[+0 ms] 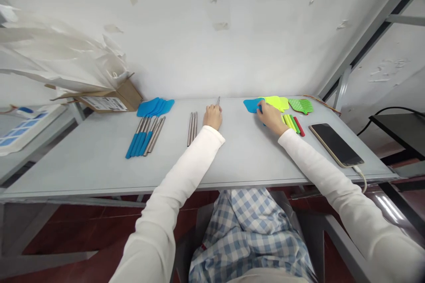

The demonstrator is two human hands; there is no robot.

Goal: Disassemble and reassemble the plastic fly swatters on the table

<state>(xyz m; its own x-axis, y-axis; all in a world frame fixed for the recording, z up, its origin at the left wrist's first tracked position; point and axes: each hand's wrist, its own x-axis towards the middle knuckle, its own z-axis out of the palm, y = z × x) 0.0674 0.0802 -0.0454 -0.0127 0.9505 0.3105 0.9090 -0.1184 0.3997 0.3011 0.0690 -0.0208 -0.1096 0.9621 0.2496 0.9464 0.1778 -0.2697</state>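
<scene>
Near the middle back of the table, my left hand is closed around a thin metal rod; only its tip shows beyond the fingers. To the right, my right hand pinches a blue silicone spatula head near the table's back edge. Yellow spatula heads and a green patterned head lie just beyond that hand. Beside its wrist are yellow, green and red handle sleeves. Several bare metal rods lie left of my left hand.
Several blue spatulas with metal handles, some in blue sleeves, lie on the left of the table. An opened cardboard box stands behind them. At right lies a phone with a white cable plugged in.
</scene>
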